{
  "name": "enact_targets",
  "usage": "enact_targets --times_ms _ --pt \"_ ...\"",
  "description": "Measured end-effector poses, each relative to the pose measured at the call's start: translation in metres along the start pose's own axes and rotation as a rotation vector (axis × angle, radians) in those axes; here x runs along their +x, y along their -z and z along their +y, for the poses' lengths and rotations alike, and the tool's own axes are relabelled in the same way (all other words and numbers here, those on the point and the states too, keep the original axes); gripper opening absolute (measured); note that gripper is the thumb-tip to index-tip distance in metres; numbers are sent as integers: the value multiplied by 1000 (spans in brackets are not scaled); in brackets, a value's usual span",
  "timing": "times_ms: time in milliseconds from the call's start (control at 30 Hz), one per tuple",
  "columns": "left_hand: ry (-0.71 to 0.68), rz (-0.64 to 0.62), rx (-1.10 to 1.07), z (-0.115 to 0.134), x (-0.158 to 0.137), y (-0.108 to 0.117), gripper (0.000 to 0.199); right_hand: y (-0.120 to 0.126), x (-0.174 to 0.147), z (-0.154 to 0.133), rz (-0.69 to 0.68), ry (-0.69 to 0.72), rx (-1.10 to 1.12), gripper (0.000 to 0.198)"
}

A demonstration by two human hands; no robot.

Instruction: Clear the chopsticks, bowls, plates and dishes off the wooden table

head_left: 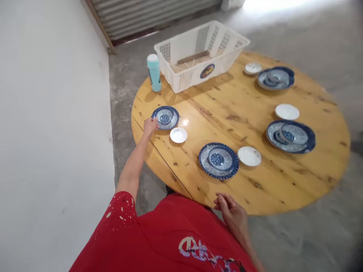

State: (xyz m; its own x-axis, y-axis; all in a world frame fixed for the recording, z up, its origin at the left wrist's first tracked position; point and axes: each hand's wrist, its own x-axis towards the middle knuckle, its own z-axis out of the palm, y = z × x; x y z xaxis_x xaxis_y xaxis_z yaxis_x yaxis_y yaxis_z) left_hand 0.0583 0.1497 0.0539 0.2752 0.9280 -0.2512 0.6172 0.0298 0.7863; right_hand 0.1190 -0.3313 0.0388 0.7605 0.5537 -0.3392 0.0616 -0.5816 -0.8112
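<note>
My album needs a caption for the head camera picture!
Left hand at the edge of a patterned plate on a wooden table.

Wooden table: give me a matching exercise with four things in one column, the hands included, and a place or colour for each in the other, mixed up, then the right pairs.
Things
1. left hand
2. bottle
3. right hand
4. basket

Places and colours
A. white, with an oval sticker on its side
B. by the near edge of the table, fingers curled
C. light blue with a white lid
D. at the rim of a blue-and-white plate

Pairs: 1-D, 2-C, 3-B, 4-A
</note>
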Motion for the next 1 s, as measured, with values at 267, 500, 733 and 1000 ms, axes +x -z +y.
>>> enact_targets --times_ms 267,500,733,1000 --pt "27 -36 -16 4 27 -21 24 8 -4 7 76 -109 110 49" --pt "62 52 47 11 36 -34 14 10 14 4 124 -165 241 52" --pt "-121 4 133 38 2 -30 14 18 33 -10 189 -142 327 52" --pt "-324 -496 151 71 -128 -91 19 32 87 -52 250 -27 414 55"
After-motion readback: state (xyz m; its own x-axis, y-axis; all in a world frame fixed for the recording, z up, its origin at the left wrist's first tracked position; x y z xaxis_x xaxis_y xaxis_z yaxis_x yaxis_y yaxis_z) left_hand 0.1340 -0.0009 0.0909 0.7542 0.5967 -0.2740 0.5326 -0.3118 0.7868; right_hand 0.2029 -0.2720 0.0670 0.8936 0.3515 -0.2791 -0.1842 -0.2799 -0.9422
